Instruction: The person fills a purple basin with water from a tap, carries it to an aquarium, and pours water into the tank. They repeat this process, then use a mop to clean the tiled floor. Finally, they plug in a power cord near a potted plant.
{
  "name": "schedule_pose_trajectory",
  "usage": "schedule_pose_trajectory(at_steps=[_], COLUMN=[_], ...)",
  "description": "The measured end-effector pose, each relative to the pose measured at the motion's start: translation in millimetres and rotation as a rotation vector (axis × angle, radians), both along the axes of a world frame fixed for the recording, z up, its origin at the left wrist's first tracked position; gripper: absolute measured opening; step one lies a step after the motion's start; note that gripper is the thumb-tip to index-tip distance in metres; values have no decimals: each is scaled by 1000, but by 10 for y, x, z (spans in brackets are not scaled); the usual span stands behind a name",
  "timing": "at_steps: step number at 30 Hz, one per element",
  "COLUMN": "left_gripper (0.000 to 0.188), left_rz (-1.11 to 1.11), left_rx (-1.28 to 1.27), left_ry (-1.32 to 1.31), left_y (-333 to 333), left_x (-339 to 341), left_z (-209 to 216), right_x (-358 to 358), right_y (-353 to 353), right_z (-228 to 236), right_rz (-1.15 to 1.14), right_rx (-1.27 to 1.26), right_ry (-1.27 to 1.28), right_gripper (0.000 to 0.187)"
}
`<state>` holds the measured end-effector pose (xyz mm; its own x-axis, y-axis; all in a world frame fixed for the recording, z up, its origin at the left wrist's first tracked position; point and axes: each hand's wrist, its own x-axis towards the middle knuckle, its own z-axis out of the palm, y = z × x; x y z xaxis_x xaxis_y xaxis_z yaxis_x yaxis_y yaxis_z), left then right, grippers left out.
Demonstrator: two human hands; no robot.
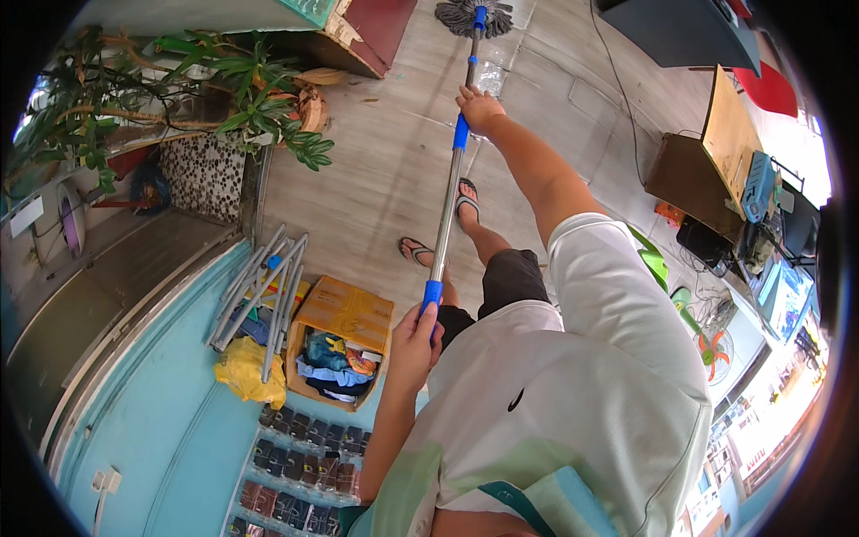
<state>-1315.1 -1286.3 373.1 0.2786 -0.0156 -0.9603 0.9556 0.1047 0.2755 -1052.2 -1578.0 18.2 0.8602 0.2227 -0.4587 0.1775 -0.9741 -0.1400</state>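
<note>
Head view: person stands on a tiled floor (376, 170), looking down along a long mop pole.
Mop (450, 179): metal handle with blue grips, running from near the chest out to a grey string head (474, 16) that rests on the floor at the far end.
Left hand (413, 336): clenched around the near blue end-grip of the handle, close to the body.
Right hand (479, 109): arm stretched out, fingers wrapped around the handle just above the middle blue collar.
Feet: in sandals (466, 199), planted beside the pole.
Floor by mop head: a glossy patch next to the strings, probably wet.
Surroundings: open cardboard box (344, 345) of cloths, a bundle of metal bars (259, 291) and a yellow bag (243, 371) to the left; potted plant (233, 89) beyond; cluttered bench (707, 170) to the right.
Step in hand (judgement): mid-stroke of mopping, head at full reach.
Next move calls for (judgement): both grips kept firm, a straight pull of the pole back toward the feet, head kept flat on the tiles and clear of the sandals.
</note>
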Motion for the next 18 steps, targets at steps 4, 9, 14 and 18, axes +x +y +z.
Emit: schedule_pose_trajectory(at_steps=[4,9,14,18], left_gripper=[29,26,24,23], left_rz=[-133,-349,-457,-632], left_rx=[112,292,364,289], left_ry=[68,164,187,110], left_y=[524,1327,1564,1459], left_x=[-130,-184,-83,-112], left_z=[393,1418,2071,1733], right_x=[-512,-1719,-2697,-3160], right_y=[435,1171,1421,1035], right_z=[206,738,1266,1053], right_rz=[-29,-65,-151,-183], right_rx=[52,132,226,96], right_ry=[-10,-77,12,232], right_gripper=[35,33,31,33])
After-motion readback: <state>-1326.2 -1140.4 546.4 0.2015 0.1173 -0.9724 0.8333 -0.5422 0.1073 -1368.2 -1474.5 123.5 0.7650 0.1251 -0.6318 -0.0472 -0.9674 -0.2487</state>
